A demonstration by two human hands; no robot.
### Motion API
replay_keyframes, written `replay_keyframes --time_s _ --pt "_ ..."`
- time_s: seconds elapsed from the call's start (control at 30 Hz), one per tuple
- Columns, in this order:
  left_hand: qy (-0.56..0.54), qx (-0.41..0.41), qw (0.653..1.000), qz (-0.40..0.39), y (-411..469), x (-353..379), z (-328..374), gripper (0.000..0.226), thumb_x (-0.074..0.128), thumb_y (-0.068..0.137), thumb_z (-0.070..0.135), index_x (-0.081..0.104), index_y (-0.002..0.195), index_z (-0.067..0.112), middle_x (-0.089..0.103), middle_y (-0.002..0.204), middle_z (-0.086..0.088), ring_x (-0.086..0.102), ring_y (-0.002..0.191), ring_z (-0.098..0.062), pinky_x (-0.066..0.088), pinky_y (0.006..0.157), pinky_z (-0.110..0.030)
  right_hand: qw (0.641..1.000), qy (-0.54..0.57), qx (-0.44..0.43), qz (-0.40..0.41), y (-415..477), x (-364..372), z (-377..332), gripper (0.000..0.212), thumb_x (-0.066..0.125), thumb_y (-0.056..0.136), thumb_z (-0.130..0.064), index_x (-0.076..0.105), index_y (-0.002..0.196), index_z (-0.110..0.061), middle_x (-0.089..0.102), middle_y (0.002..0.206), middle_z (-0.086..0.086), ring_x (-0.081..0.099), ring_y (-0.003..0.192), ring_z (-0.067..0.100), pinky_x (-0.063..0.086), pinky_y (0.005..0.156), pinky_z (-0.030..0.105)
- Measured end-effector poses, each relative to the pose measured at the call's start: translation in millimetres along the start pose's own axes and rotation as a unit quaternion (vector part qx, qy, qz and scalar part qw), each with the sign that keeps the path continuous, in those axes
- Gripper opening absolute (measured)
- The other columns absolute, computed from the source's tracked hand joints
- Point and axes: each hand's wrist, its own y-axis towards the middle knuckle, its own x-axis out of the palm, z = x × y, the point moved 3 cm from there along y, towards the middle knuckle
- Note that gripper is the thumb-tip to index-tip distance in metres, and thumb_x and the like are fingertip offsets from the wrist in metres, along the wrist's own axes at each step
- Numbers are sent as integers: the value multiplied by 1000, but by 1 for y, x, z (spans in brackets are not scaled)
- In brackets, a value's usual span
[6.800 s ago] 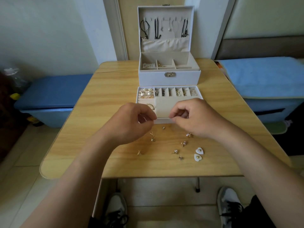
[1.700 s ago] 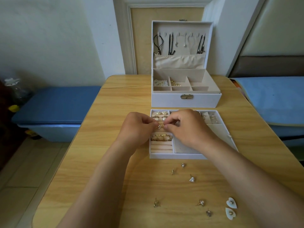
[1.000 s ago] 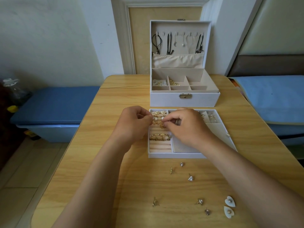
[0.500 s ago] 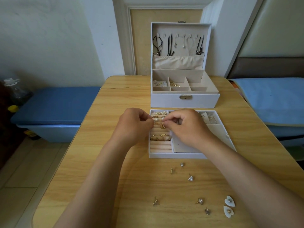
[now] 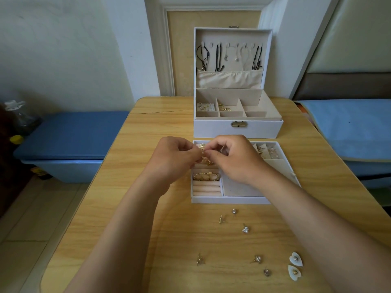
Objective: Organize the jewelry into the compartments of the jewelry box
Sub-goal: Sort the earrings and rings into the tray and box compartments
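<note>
a tiny gold stud (image 5: 203,152) is pinched by curled fingertips of the left hand (image 5: 173,160) and right hand (image 5: 236,160), above padded beige rolls (image 5: 206,188) of a white tray (image 5: 232,200).

**One head-worn view, looking down the table**

The camera sits on the person's head, facing forward and down across the table (image 5: 148,127). It is near: the left hand (image 5: 172,159) and right hand (image 5: 238,160) fill the middle, a tiny earring (image 5: 203,152) pinched between them. The open box (image 5: 211,129) faces the lens at the far side, wall (image 5: 63,49) behind.
</note>
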Motion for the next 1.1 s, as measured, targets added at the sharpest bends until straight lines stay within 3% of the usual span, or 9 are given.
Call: replay_keyframes --time_s 0.13,0.27,0.47,0.63,0.8,1.1 --pt "20 -4 1000 -12 0 -1 0 12 74 84 22 74 78 11 74 79 -7 58 62 -9 48 58 -25 1000 3 -4 -15 -1 -1 -1 16 70 91 -14 72 84 -28 69 72 -11 58 62 5 53 69 31" --pt "16 -17 1000 6 1 -2 -1 6 70 84 13 69 79 10 73 71 -4 56 59 -11 44 53 -26 1000 15 5 18 0 -3 6 9 70 91 -13 74 87 -20 74 84 -2 69 79 17 58 79 39" --pt "24 -11 1000 2 -1 -5 -2 17 64 88 7 75 86 19 71 77 -8 56 61 -14 45 52 -23 999 5 21 29 0 -5 11 13 70 91 -15 73 82 -25 71 78 -9 65 73 3 52 70 24" --pt "30 -8 1000 5 -2 -7 -3 11 69 86 6 76 85 14 75 76 -6 64 61 -8 49 53 -22 1000 -8 17 24 -3 -3 11 11 70 91 -15 74 83 -22 72 77 -6 64 69 6 54 68 27" --pt "75 12 997 3 -2 -7 -6 6 75 84 10 77 84 16 75 78 -7 68 68 -17 58 63 -30 1000 -14 21 17 -4 -4 12 12 73 86 -8 77 82 -18 65 64 -16 57 56 -4 43 59 10" --pt "118 50 992 7 3 -1 -13 7 74 86 13 77 82 19 72 73 -6 56 59 -11 49 59 -29 999 -46 21 -2 -4 -2 13 14 72 83 -3 78 83 -16 57 52 -26 53 50 -4 37 53 6"
